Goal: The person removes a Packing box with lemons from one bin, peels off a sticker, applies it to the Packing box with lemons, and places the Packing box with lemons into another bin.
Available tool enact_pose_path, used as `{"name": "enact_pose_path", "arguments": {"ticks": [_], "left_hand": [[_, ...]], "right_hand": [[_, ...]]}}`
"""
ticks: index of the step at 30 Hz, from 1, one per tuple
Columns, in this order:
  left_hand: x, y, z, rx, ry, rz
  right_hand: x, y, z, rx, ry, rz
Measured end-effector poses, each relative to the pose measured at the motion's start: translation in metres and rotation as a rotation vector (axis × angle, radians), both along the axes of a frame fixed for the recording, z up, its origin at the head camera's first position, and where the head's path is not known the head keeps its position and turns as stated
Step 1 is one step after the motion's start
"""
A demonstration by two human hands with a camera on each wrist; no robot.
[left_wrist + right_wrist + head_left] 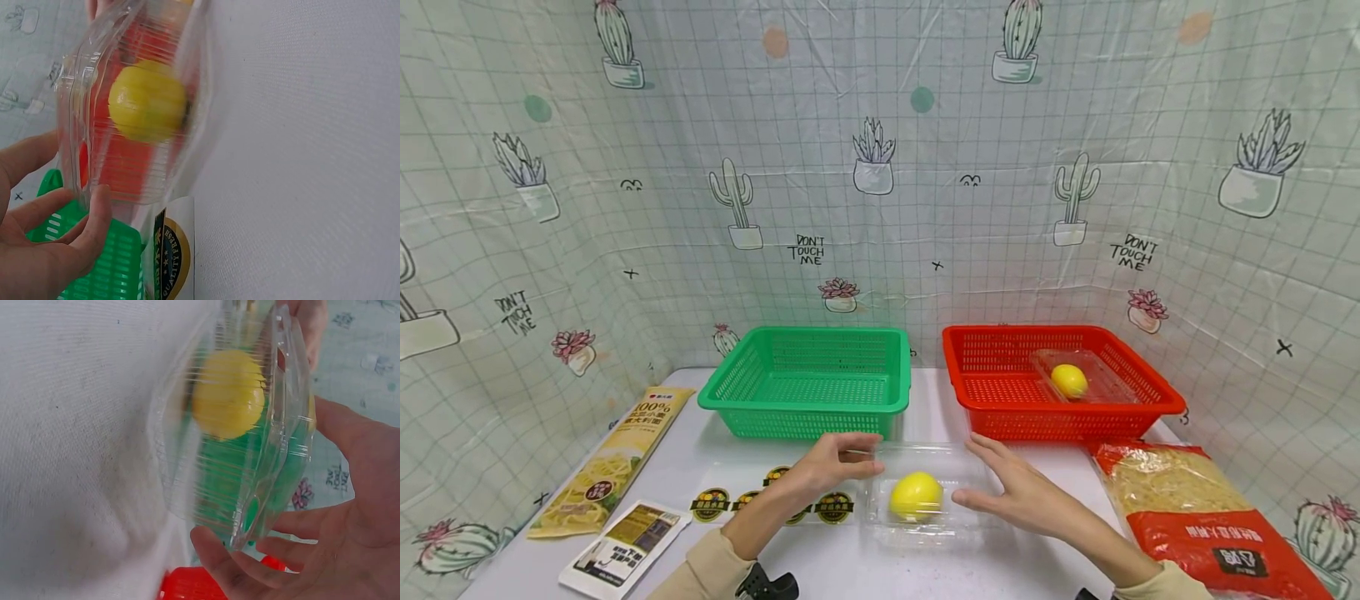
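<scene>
A clear plastic clamshell box (958, 475) lies on the table between my hands, its lid down over a yellow lemon (917, 497). At the box's left end is my left hand (831, 462), thumb and fingers spread apart around the corner. My right hand (1022, 492) stands at the opposite end, its fingers reaching toward the far edge and its thumb over the near side. In the left wrist view, the fingertips (102, 195) are right at the box's edge. Through the ribbed plastic the lemon (229, 394) also shows in the right wrist view.
Behind stand a green basket (812, 417) and a red basket (1022, 425) holding another boxed lemon (1069, 381). Round stickers (710, 505) lie left of the box. A pasta packet (617, 458) and a white pouch (625, 546) lie farther left; a red noodle bag (1217, 533) lies right.
</scene>
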State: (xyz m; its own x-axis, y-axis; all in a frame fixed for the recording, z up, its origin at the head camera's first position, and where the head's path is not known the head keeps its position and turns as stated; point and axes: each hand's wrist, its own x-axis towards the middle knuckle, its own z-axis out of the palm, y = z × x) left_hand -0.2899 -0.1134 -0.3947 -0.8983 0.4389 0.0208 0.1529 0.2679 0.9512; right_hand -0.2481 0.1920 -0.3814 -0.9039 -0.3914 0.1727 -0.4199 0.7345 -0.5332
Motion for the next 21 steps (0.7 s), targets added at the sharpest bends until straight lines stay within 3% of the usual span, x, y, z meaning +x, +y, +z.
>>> {"name": "enact_pose_path", "arguments": {"ticks": [5, 13, 17, 21], "left_hand": [[0.001, 0.000, 0.002, -0.017, 0.007, -0.007], [0.001, -0.006, 0.010, -0.012, 0.087, -0.035], [0.003, -0.016, 0.011, -0.057, 0.139, 0.025], [0.005, -0.030, 0.013, -0.162, 0.272, 0.086]], "right_hand": [[0.002, -0.001, -0.001, -0.003, -0.019, -0.009], [0.001, -0.002, -0.003, 0.005, -0.037, -0.032], [0.001, -0.004, -0.004, 0.002, -0.042, -0.040], [0.001, -0.004, -0.003, 0.012, -0.024, -0.037]]}}
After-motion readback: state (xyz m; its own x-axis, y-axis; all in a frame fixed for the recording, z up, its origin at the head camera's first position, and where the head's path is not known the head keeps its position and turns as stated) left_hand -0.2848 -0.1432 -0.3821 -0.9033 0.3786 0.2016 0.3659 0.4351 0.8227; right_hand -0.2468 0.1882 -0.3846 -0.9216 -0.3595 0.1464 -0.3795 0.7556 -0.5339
